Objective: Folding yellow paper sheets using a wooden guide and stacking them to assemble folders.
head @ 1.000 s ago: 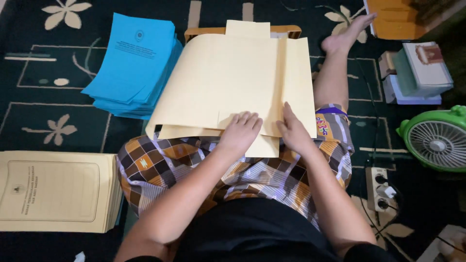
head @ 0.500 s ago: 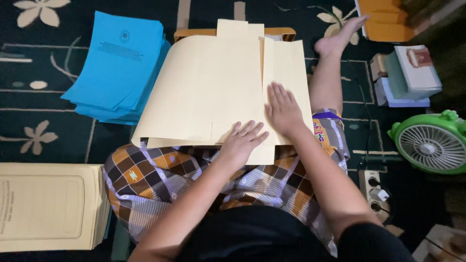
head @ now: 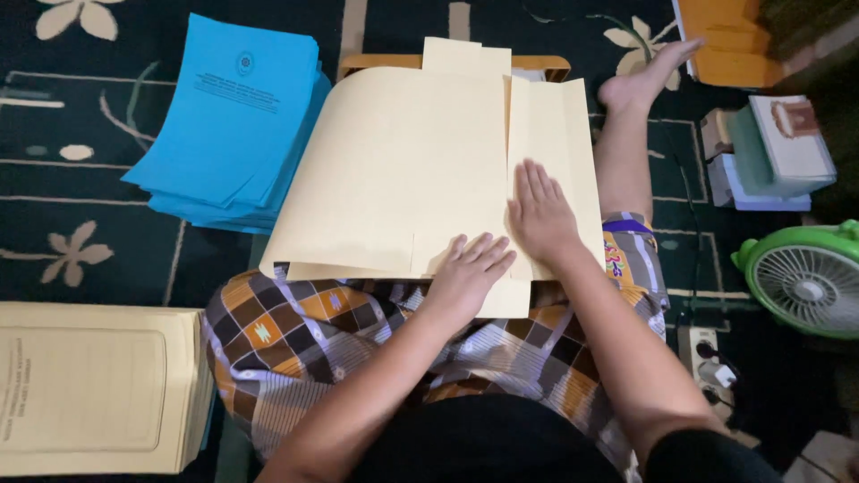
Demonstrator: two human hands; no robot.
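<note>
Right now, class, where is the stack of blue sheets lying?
In the head view, the stack of blue sheets lies on the dark flowered carpet at upper left, just left of the large cream folder sheet on the person's lap.

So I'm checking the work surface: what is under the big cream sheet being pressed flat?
Under the cream sheet a wooden edge shows at the top and the checked cloth over the lap below. Both hands, left and right, lie on top. The rest underneath is covered.

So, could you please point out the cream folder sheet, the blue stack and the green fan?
cream folder sheet [head: 403,170], head view, left panel.
blue stack [head: 237,107], head view, top sheet.
green fan [head: 810,288], head view, grille.
</note>
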